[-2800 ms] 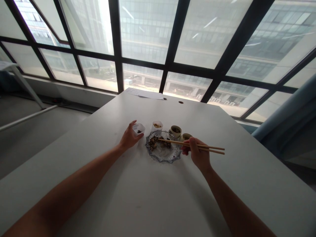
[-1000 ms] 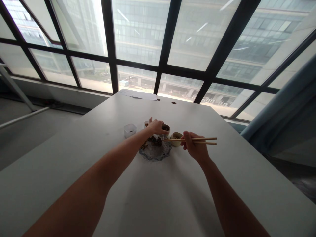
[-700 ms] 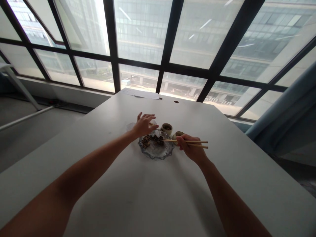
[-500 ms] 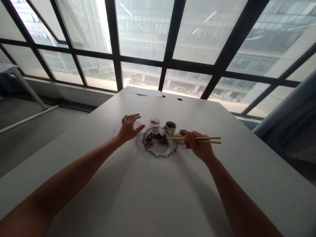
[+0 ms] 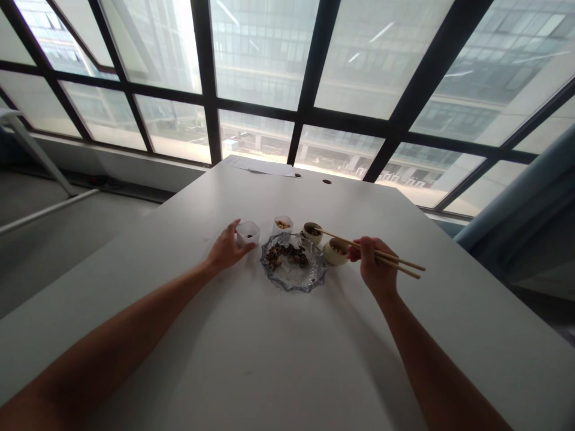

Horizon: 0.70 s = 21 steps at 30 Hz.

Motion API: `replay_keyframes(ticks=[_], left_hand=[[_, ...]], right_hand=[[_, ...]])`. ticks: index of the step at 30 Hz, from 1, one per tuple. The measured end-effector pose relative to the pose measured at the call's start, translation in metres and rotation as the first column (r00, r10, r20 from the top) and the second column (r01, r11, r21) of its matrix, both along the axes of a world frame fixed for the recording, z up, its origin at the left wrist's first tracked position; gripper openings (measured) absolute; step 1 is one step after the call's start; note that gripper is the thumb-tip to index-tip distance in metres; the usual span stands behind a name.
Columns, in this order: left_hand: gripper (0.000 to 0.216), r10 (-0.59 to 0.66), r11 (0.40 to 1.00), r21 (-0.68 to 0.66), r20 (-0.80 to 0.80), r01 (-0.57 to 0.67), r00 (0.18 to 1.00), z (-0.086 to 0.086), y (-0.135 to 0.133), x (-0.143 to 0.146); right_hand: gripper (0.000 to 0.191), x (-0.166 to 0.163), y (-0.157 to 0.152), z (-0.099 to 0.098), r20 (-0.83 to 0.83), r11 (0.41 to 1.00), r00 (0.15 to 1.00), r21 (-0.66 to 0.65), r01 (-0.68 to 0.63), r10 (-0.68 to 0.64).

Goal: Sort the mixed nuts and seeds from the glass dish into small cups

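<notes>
My left hand (image 5: 227, 247) is wrapped round the side of a white translucent cup (image 5: 248, 232) with something small and dark inside. In my right hand (image 5: 376, 263) is a pair of wooden chopsticks (image 5: 401, 263), their tips over a round cup with dark contents (image 5: 313, 234). A scalloped clear glass plate (image 5: 294, 282) between the hands bears a heap of dark striped pieces, perhaps seeds (image 5: 281, 254). Behind it stands a second white cup (image 5: 283, 225) with yellowish-brown bits. Just left of my right hand sits another round cream cup (image 5: 335, 252).
All of this stands on a wide white table (image 5: 287, 353). Paper sheets (image 5: 260, 166) lie at its far edge, near two dark round holes. Beyond are large framed windows. A blue curtain (image 5: 516, 191) hangs at the right.
My left hand has lowered from above the white cup and closed round it. The chopstick tips have left the plate and moved up and right to the round cup.
</notes>
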State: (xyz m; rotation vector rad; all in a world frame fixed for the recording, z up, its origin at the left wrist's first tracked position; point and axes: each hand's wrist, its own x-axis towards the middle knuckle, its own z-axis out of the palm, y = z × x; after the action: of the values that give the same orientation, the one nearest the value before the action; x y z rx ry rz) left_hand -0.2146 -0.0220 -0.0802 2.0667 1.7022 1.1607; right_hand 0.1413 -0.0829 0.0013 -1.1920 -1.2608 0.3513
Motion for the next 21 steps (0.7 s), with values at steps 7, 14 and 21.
replay_keyframes(ticks=[7, 14, 21], left_hand=[[0.079, 0.032, 0.998, -0.043, -0.045, -0.034, 0.998, 0.004, -0.003, 0.002], [0.080, 0.030, 0.997, -0.071, -0.055, -0.034, 0.998, 0.005, -0.004, 0.002], [0.079, 0.016, 0.997, -0.070, -0.056, -0.020, 0.998, 0.007, -0.004, 0.001]], right_hand=[[0.060, -0.007, -0.015, 0.012, 0.045, 0.998, 0.997, -0.009, -0.067, 0.067], [0.062, -0.014, -0.020, 0.013, 0.171, 0.939, 0.943, -0.247, -0.239, 0.285], [0.051, -0.021, -0.014, -0.004, 0.164, 0.940, 0.935, -0.189, -0.284, 0.315]])
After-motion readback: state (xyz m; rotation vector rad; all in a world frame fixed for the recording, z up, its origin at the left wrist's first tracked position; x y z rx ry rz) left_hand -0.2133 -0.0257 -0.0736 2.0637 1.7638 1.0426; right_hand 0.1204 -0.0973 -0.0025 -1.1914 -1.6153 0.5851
